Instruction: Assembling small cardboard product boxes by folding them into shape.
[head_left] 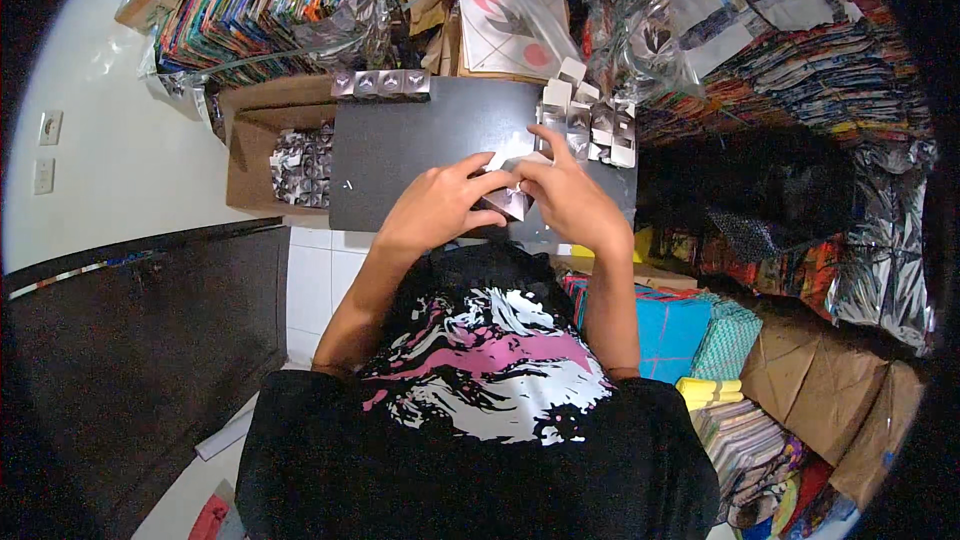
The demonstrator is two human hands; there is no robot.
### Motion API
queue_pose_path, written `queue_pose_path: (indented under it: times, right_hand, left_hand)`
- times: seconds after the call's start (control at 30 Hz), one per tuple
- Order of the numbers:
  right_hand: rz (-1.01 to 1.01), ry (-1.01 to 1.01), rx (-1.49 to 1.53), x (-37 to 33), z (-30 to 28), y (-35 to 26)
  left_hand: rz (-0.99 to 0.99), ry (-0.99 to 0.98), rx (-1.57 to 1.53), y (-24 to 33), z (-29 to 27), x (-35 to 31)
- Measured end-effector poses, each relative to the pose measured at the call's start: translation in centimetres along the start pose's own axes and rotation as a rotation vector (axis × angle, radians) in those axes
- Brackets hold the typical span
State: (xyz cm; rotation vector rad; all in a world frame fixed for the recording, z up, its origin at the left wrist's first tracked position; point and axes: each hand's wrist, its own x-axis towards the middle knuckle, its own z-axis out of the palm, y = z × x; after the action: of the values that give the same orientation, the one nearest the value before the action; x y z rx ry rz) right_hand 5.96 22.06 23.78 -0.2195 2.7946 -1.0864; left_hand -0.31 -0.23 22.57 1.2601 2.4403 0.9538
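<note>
A small dark printed carton (513, 204) with white flaps standing up is between my two hands, over the near edge of a dark grey table. My left hand (440, 202) closes on its left side, thumb low and fingers along the top. My right hand (578, 202) pinches at the flaps on the right, its index finger raised apart from the rest. Fingers hide much of the carton, and its inside does not show. Beyond my right hand stands a group of similar small cartons (578, 120), several with white flaps open.
The dark grey tabletop (400, 145) lies ahead. A row of closed small cartons (382, 84) lines its far left edge. At the left, a large cardboard box (248, 165) holds many small cartons. Stacked plastic packaging (290, 10) crowds the back; blue folded material (665, 335) sits to the right.
</note>
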Motion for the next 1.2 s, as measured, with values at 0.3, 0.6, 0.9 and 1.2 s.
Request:
queue_pose_path:
  times: [0.3, 0.6, 0.9, 1.2]
  right_hand:
    - [-0.058, -0.063, 0.18, 0.2, -1.0, 0.6]
    - [-0.107, -0.125, 0.276, 0.3, -1.4, 1.2]
    - [-0.102, 0.286, 0.143, 1.0, -0.6, -0.7]
    - [-0.009, 0.032, 0.17, 0.9, -0.4, -0.2]
  left_hand:
    - [-0.002, 0.039, -0.13, 0.5, -0.7, 0.4]
    - [0.02, 0.041, -0.13, -0.1, -0.1, 0.4]
    - [-0.012, 0.061, -0.158, -1.2, -1.1, 0.1]
    - [0.007, 0.194, -0.409, -2.3, 0.1, 0.0]
